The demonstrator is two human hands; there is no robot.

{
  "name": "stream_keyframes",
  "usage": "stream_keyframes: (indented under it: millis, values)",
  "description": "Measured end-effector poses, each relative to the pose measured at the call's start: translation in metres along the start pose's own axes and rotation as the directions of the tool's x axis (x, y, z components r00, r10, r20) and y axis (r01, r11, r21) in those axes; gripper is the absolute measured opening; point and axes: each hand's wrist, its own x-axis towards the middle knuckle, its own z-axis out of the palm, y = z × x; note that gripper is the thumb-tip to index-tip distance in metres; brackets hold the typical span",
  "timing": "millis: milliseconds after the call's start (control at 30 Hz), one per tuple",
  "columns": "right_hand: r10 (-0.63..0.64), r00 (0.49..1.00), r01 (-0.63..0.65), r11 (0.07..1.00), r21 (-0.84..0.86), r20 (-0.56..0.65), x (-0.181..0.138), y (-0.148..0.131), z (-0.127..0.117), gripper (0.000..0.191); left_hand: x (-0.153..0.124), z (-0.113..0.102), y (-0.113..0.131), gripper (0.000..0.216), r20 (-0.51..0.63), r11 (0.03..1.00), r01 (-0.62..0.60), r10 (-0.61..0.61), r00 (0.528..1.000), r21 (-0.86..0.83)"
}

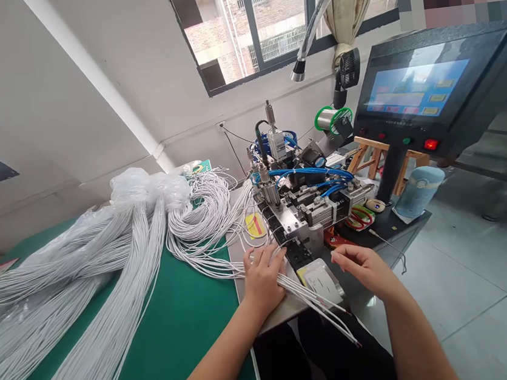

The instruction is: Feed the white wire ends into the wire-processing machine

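Note:
My left hand [263,277] lies on a bundle of thin white wires [314,300] at the front of the metal plate, fingers curled over them and pressing them down. The wires' stripped ends stick out past the table edge toward me. My right hand [365,262] hovers to the right of the machine, its thumb and fingers pinched together; what they hold is too small to make out. Both hands sit just in front of a small pneumatic machine [310,202] with blue air hoses.
Long bundles of white wire [107,273] cover the green table [191,325], some in clear plastic bags [147,187]. A touchscreen control panel [420,91] stands at the right, with a solder spool [332,119], a lamp arm and a blue cup [418,191] nearby. A window is behind.

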Motion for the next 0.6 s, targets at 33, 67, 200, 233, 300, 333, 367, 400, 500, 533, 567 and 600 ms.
stream_keyframes:
  millis: [33, 67, 200, 233, 300, 333, 367, 400, 500, 533, 567, 600]
  values:
    - [-0.011, 0.998, 0.013, 0.999, -0.035, 0.068, -0.005, -0.007, -0.004, 0.039, 0.0, 0.0, 0.0, 0.036, 0.0, 1.0, -0.005, 0.005, 1.0, -0.001]
    - [-0.025, 0.99, 0.034, 0.998, -0.06, 0.138, -0.01, -0.014, -0.006, 0.038, 0.0, 0.0, -0.001, 0.037, 0.0, 1.0, -0.01, 0.01, 1.0, -0.004]
    - [-0.017, 0.913, 0.086, 0.985, -0.152, 0.408, -0.028, -0.028, -0.012, 0.031, -0.002, 0.0, -0.002, 0.038, -0.025, 1.0, -0.014, 0.013, 1.0, -0.022]
    - [-0.003, 0.892, 0.094, 0.979, -0.18, 0.451, -0.031, -0.029, -0.012, 0.029, -0.003, 0.0, -0.002, 0.037, -0.039, 1.0, -0.014, 0.013, 0.999, -0.026]
    - [0.013, 0.865, 0.123, 0.964, -0.238, 0.501, -0.034, -0.028, -0.011, 0.024, -0.003, -0.001, -0.002, 0.036, -0.069, 0.999, -0.02, 0.018, 0.997, -0.034]
    - [0.009, 0.86, 0.145, 0.954, -0.262, 0.51, -0.035, -0.026, -0.01, 0.022, -0.002, -0.001, -0.002, 0.035, -0.085, 0.999, -0.023, 0.02, 0.996, -0.038]
    - [-0.004, 0.858, 0.171, 0.945, -0.279, 0.514, -0.035, -0.025, -0.01, 0.02, -0.002, -0.001, -0.002, 0.033, -0.101, 0.999, -0.029, 0.024, 0.995, -0.044]
    - [-0.019, 0.859, 0.192, 0.938, -0.288, 0.512, -0.035, -0.024, -0.01, 0.021, -0.002, -0.002, -0.002, 0.032, -0.112, 0.998, -0.043, 0.037, 0.993, -0.052]
    - [-0.055, 0.887, 0.204, 0.938, -0.28, 0.458, -0.031, -0.023, -0.013, 0.022, -0.002, -0.002, -0.003, 0.033, -0.107, 0.982, -0.16, 0.149, 0.983, -0.096]
    - [-0.063, 0.903, 0.194, 0.942, -0.273, 0.425, -0.03, -0.023, -0.014, 0.023, -0.002, -0.002, -0.004, 0.032, -0.1, 0.971, -0.21, 0.199, 0.975, -0.111]
    - [-0.069, 0.92, 0.182, 0.947, -0.266, 0.386, -0.029, -0.024, -0.016, 0.024, -0.002, -0.002, -0.005, 0.029, -0.096, 0.959, -0.256, 0.245, 0.965, -0.122]
    - [-0.073, 0.936, 0.169, 0.952, -0.257, 0.344, -0.027, -0.024, -0.017, 0.025, -0.003, -0.002, -0.005, 0.026, -0.098, 0.948, -0.293, 0.282, 0.954, -0.128]
